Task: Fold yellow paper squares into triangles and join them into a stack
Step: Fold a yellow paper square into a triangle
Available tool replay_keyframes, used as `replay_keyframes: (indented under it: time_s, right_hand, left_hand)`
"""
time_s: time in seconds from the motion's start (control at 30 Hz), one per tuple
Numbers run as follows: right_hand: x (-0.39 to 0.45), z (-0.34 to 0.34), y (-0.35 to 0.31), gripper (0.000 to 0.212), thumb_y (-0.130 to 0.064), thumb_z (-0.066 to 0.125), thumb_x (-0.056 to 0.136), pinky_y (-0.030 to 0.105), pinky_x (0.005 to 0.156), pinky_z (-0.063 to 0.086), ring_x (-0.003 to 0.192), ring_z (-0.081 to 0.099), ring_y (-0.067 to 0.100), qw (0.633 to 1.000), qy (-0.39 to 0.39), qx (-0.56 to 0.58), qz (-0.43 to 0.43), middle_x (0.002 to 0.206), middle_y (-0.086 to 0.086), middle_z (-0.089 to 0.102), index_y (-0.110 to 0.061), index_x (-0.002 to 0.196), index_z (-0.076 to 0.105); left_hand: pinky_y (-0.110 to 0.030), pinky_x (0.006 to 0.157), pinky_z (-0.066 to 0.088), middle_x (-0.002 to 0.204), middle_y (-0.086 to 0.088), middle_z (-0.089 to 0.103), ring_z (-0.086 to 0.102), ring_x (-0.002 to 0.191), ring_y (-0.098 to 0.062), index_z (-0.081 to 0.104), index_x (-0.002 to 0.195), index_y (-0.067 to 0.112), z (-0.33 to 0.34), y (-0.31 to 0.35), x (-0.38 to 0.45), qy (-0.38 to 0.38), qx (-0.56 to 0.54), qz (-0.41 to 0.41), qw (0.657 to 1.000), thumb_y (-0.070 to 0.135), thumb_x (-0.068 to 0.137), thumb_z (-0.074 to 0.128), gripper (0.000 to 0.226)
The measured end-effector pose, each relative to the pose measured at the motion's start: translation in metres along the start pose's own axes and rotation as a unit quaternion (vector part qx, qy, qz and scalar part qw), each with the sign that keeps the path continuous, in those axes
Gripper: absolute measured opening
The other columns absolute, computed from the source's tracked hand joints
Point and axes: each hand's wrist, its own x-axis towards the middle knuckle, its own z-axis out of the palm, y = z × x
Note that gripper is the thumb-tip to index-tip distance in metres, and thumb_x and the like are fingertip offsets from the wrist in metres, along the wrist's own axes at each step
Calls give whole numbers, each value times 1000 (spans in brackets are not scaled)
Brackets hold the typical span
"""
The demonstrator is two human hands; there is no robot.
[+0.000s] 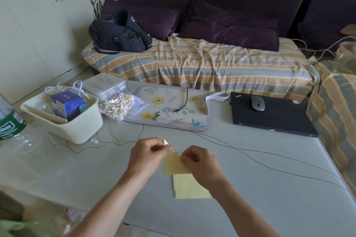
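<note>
Head view — yellow paper [173,165] pinched between left hand [148,153] and right hand [198,161].

Yellow paper [174,165]; floral mat [169,109]; black laptop [273,115].

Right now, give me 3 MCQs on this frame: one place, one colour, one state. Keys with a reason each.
1. Where does the computer mouse sit?
A. on the closed laptop
B. on the floral mat
C. in the cream bin

2. What colour are the loose paper squares on the table?
A. blue
B. pale yellow
C. white

3. What are the hands doing?
A. both resting flat on the table
B. both pinching the folded paper
C. one lifting the bottle

Key: 1 A, the mouse lies on the black lid. 2 B, the sheets below the hands are yellow. 3 B, the left hand and right hand each have a grip on its edges.
</note>
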Motion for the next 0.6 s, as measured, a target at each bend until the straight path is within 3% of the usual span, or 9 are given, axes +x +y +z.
replay_keyframes:
  time_s: [0.1,0.2,0.3,0.37,0.5,0.6]
  right_hand:
    - [-1,2,-1,11,-26,67,91,8,54,38,59,50,-1,1000,-19,4,2,71,-12,62,-22,80,69]
    - [-1,3,-2,12,-29,68,92,9,56,38,62,52,-2,1000,-14,17,-10,73,-12,66,-24,81,69]
    - [-1,3,-3,13,-27,67,91,11,54,37,61,51,0,1000,2,25,-5,69,-13,63,-24,79,69]
    - [-1,4,-5,14,-27,67,91,11,53,36,60,49,1,1000,5,27,-6,66,-14,61,-23,78,68]
    - [-2,7,-8,14,-28,67,91,10,51,36,59,50,1,999,4,32,-1,70,-12,64,-25,78,68]
    - [-2,7,-10,14,-29,66,91,11,51,37,63,52,5,999,10,38,6,73,-9,65,-23,79,69]
  left_hand:
    - [-24,53,27,48,13,42,35,49,-8,54,51,25,1,2,0,-34,7,-4,999,23,83,80,41]
    - [-26,54,26,50,12,38,33,52,-10,50,55,22,7,-1,-3,-62,19,-1,998,28,86,76,40]
    - [-34,64,45,58,0,52,46,61,-14,64,67,14,12,-3,-4,-41,-21,-1,999,35,84,75,29]
    - [-40,82,56,67,-2,67,59,71,-16,75,75,17,12,-3,-3,-15,-66,-12,998,35,85,77,20]
    - [-31,76,48,62,10,62,57,71,-15,73,70,20,14,0,-3,13,-80,-24,996,27,85,76,17]
    - [-38,83,54,72,0,69,60,75,-16,76,76,20,14,-1,-1,-5,-90,-28,995,29,88,75,16]
